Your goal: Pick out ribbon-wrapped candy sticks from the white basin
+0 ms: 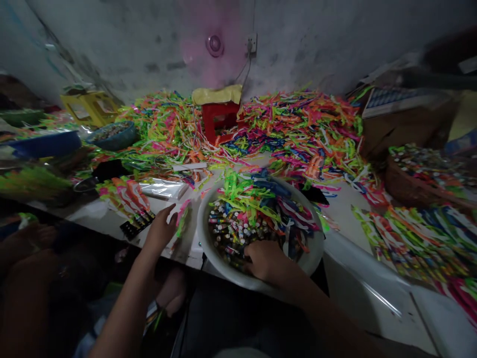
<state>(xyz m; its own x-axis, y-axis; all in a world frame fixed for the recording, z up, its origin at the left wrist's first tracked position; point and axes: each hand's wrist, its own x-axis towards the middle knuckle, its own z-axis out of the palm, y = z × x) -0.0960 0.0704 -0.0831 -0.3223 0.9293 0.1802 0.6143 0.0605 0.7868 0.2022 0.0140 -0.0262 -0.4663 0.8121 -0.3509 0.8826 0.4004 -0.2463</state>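
My left hand (162,229) is over the table's front edge, its thumb and forefinger raised and apart. Close to its right lies a pink and green plastic strip piece (182,217). To its left, several finished-looking pieces with orange and green tops (126,198) stand in a black holder (136,226). My right hand (265,259) reaches into a large white basin (202,223), fingers curled down among small printed cylinders (238,231); what they hold, if anything, is hidden. Green and blue plastic strips (242,191) fill the basin's back part.
Behind are heaps of coloured strips (305,129), a red stool (219,119) and a pink fan (214,45). Rows of assembled pieces (421,238) lie right, near a brown basin (406,184). Blue bowls (48,144) stand left. Another person's hands (33,243) are at far left.
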